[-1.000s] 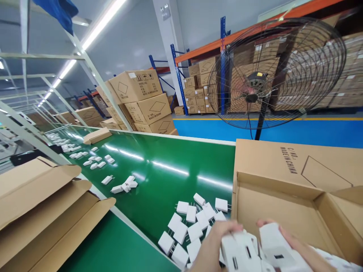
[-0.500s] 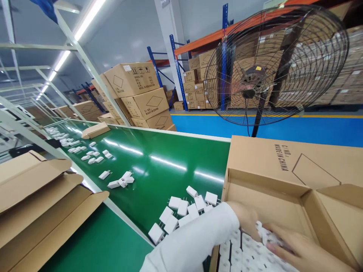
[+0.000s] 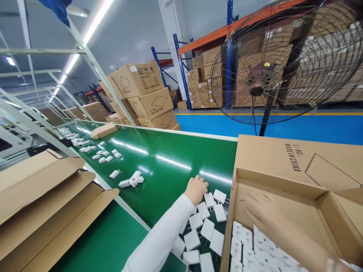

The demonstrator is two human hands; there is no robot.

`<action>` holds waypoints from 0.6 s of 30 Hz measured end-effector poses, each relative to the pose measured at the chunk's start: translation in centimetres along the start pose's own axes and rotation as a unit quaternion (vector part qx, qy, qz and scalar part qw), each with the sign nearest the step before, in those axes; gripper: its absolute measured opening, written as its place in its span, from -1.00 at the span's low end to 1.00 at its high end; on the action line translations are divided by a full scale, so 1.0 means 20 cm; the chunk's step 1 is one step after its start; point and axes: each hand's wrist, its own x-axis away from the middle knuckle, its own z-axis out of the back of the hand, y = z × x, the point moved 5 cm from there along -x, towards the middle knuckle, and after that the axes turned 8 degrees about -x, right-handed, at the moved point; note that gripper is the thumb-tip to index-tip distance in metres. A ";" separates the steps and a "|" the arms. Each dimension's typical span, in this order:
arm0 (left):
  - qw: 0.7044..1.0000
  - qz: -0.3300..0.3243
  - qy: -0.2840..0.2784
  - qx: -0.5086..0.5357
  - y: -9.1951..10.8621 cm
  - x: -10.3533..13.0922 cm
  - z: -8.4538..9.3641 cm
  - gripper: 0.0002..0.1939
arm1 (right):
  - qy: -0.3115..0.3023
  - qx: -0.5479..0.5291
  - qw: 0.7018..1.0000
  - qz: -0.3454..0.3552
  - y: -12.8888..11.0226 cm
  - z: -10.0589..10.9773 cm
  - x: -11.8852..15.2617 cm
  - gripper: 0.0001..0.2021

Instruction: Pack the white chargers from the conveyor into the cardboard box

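Observation:
My left hand reaches onto the green conveyor belt at the far end of a pile of white plug chargers. Its fingers curl down around one charger, which is mostly covered. My right hand, smeared by motion, hovers inside the open cardboard box with its fingers apart and nothing seen in them. Below it, rows of white chargers stand packed closely in the near part of the box. Bare cardboard shows in the box's far part.
More chargers lie scattered up the belt, near a small cardboard piece. Flattened cartons lean at the left. A large fan stands behind the box, and stacked cartons stand beyond the belt.
My left hand has gone from the box to the belt's charger pile. My right hand has let go of chargers and moved up and left. The pile sits nearer me, along the box's side.

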 end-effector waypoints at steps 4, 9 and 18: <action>0.995 0.061 0.031 0.074 -0.12 0.01 -0.09 -0.81 | -0.049 0.104 0.993 -0.028 -0.23 -0.09 -0.30 -0.77; 0.955 0.147 0.074 0.246 -0.22 0.15 -0.06 -0.69 | -0.119 0.137 0.979 -0.088 -0.24 -0.27 -0.50 -0.84; 0.504 0.055 -0.026 0.862 0.05 0.42 -0.09 -0.73 | 0.006 0.114 0.993 -0.038 -0.30 -0.09 -0.28 -0.66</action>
